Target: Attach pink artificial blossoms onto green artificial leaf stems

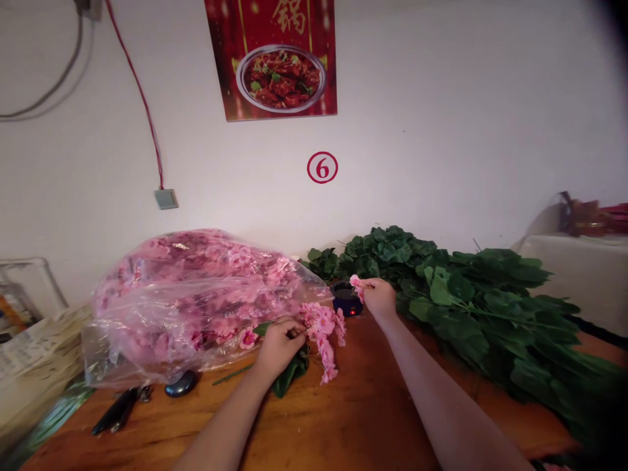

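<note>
My left hand is closed around the stem of an artificial flower spray. Its pink blossoms hang out to the right, and dark green leaves show below my fingers. A thin green stem runs out to the left of my wrist. My right hand pinches a small pink flower between thumb and fingertips. It is beside and slightly above a small dark round pot with a lit red light on its front. The pot's contents are hard to make out.
A clear plastic bag full of pink flowers fills the left back. Green leafy branches are heaped at the right. A black-handled tool and a dark rounded object lie front left on the wooden table. A wall stands behind.
</note>
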`<state>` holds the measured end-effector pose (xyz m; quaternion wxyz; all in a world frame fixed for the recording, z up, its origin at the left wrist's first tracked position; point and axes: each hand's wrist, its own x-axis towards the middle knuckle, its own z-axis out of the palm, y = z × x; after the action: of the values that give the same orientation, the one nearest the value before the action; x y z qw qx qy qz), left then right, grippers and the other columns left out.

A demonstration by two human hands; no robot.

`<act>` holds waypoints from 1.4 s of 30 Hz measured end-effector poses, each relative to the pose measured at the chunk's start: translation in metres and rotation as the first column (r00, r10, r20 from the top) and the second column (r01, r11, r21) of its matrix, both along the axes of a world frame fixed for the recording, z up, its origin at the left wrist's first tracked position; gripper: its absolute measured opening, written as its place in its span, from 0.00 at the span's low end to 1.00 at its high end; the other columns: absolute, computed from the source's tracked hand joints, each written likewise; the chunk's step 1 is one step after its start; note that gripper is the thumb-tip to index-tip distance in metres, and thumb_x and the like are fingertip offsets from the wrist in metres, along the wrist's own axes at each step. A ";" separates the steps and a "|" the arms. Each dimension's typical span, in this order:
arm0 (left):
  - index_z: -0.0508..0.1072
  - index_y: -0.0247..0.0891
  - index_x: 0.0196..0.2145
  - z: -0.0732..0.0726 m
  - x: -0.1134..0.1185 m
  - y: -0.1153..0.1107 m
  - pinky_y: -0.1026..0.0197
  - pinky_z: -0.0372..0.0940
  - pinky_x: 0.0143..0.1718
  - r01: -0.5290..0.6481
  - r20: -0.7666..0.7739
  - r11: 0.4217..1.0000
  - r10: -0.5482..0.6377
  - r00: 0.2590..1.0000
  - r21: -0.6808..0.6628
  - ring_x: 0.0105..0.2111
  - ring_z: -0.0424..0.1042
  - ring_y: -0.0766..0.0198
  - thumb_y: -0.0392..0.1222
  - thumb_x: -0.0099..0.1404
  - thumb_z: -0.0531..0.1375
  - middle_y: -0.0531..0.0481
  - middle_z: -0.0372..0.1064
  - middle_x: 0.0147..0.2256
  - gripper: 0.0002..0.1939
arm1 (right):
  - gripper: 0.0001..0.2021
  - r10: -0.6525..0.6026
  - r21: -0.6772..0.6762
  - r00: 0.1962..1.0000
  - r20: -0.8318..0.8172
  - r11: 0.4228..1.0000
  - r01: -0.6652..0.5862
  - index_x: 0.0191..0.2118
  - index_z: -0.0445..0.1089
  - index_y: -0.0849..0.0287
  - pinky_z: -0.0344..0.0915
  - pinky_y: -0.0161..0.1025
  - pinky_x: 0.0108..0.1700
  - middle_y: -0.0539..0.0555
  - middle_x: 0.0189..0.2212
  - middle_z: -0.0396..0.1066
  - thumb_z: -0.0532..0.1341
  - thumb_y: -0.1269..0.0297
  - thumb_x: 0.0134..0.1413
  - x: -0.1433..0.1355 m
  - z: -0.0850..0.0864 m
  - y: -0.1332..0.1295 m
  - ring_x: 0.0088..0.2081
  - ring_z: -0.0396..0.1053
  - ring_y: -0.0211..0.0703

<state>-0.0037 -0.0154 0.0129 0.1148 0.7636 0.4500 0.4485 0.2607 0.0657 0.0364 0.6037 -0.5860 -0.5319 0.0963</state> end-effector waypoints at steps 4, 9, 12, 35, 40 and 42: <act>0.74 0.37 0.27 0.001 0.001 0.000 0.65 0.60 0.33 0.017 0.013 0.999 -0.018 1.000 0.052 0.30 0.67 0.65 0.36 0.56 0.59 0.51 0.69 0.27 0.04 | 0.12 -0.011 0.025 0.993 0.115 1.000 0.008 0.29 0.77 0.60 0.60 0.36 0.32 0.56 0.30 0.75 0.56 0.68 0.42 0.003 -0.005 0.009 0.31 0.69 0.44; 0.73 0.37 0.27 0.003 0.003 -0.002 0.65 0.58 0.31 0.006 -0.002 0.997 -0.006 1.000 0.074 0.28 0.66 0.66 0.37 0.57 0.59 0.52 0.68 0.25 0.04 | 0.11 -0.004 0.077 0.969 0.246 0.997 -0.016 0.26 0.76 0.59 0.60 0.35 0.34 0.54 0.28 0.74 0.55 0.71 0.43 0.004 -0.010 0.018 0.32 0.68 0.43; 0.74 0.38 0.27 0.002 0.004 -0.002 0.65 0.58 0.31 -0.009 -0.021 0.997 0.011 1.000 0.072 0.28 0.65 0.66 0.37 0.57 0.59 0.52 0.68 0.26 0.04 | 0.10 0.002 0.104 0.954 0.301 0.994 -0.035 0.24 0.76 0.59 0.59 0.34 0.34 0.54 0.27 0.73 0.56 0.72 0.44 0.004 -0.012 0.021 0.31 0.68 0.41; 0.71 0.35 0.27 -0.019 0.000 0.014 0.68 0.54 0.25 0.036 0.217 0.982 0.005 0.976 -0.185 0.21 0.58 0.70 0.40 0.51 0.61 0.57 0.59 0.19 0.06 | 0.12 0.057 -0.092 0.998 -0.006 0.994 -0.057 0.28 0.78 0.62 0.57 0.34 0.22 0.54 0.17 0.72 0.59 0.63 0.40 0.006 0.008 -0.005 0.20 0.66 0.41; 0.71 0.35 0.25 -0.018 -0.001 0.013 0.68 0.52 0.24 0.065 0.218 0.976 -0.019 0.976 -0.206 0.21 0.58 0.70 0.40 0.53 0.59 0.57 0.60 0.19 0.06 | 0.11 0.105 -0.151 0.994 -0.021 0.983 -0.107 0.25 0.78 0.62 0.56 0.34 0.22 0.54 0.17 0.72 0.61 0.61 0.38 0.010 0.016 -0.010 0.20 0.67 0.42; 0.69 0.35 0.23 -0.018 -0.001 0.011 0.68 0.52 0.24 0.096 0.234 0.971 -0.043 0.971 -0.221 0.21 0.58 0.70 0.40 0.54 0.58 0.56 0.60 0.19 0.06 | 0.12 0.172 -0.128 0.978 -0.119 0.974 -0.187 0.28 0.78 0.63 0.58 0.34 0.22 0.55 0.20 0.74 0.62 0.62 0.37 0.007 0.020 -0.013 0.21 0.67 0.41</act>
<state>-0.0047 -0.0040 -0.0054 0.2692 0.7041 0.4559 0.4733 0.2679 0.0529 0.0563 0.5781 -0.5698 -0.5415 0.2188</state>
